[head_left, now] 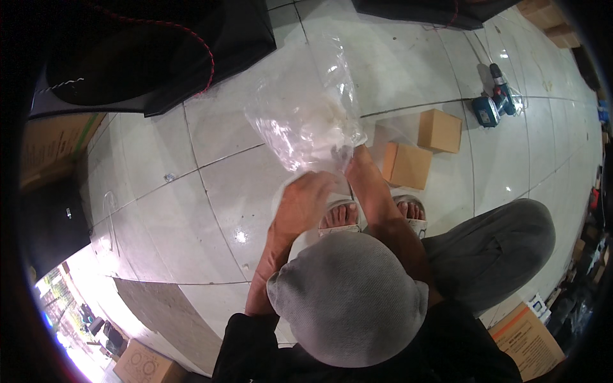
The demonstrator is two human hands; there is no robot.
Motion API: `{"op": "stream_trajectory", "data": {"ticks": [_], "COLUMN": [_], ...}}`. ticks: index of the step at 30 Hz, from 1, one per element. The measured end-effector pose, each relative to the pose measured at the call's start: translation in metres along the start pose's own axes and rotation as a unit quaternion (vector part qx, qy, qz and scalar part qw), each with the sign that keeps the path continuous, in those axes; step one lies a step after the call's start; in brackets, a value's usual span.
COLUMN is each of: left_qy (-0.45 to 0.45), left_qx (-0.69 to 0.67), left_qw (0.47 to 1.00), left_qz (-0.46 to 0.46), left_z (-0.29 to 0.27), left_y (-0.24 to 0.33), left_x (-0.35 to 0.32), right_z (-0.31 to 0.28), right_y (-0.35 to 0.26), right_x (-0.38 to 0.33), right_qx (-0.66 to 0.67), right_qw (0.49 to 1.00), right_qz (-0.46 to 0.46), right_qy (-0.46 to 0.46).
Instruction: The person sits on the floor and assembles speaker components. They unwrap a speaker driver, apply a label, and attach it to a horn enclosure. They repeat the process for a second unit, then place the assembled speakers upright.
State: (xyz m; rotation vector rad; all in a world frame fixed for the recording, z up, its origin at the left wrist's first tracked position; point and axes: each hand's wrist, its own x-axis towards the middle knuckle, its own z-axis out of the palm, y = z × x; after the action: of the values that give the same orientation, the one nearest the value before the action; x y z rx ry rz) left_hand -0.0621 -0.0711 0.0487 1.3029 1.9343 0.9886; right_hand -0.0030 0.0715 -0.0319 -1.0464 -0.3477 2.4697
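Note:
A large clear plastic bag [303, 118] spreads out in front of me, crumpled and shiny. At its near right edge is my right hand [358, 157], closed on the plastic. Folds of the bag cover most of those fingers. My left hand [306, 196] is bent over just below the bag's near edge, smeared by motion, so its fingers and anything in them cannot be made out. Two small brown cardboard boxes, a nearer one [407, 166] and a farther one [440, 131], sit on the floor right of my right forearm.
A blue-and-black cordless drill [498, 99] lies on the tiled floor [421, 70] at the far right. Large black cabinets [211, 45] stand at the far left. My sandalled feet [340, 216] are just beneath my hands. A printed carton [529, 341] is at lower right.

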Motion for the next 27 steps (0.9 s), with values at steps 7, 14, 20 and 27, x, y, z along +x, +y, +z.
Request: {"op": "stream_trajectory", "data": {"ticks": [7,14,20,27], "left_qy": [-0.084,0.08,0.273,0.226], "left_qx": [-0.18,-0.38,-0.515,-0.378], "left_qw": [0.98,0.921,0.805,0.881], "left_qz": [-0.017,-0.022,-0.107,-0.172], "left_z": [-0.028,-0.023,-0.048,-0.075], "left_y": [0.019,0.041,0.012,-0.005], "left_x": [0.013,0.031,0.05,0.038], "right_z": [-0.033,-0.017,0.036,-0.012], "right_y": [0.026,0.034,-0.059,-0.126], "right_x": [0.034,0.045,-0.028,-0.07], "right_qx": [-0.326,-0.43,-0.454,-0.799], "right_qw": [0.896,0.82,0.844,0.565], "right_qz": [-0.285,-0.335,-0.069,0.016], "right_qy": [-0.097,-0.177,-0.278,0.206]}}
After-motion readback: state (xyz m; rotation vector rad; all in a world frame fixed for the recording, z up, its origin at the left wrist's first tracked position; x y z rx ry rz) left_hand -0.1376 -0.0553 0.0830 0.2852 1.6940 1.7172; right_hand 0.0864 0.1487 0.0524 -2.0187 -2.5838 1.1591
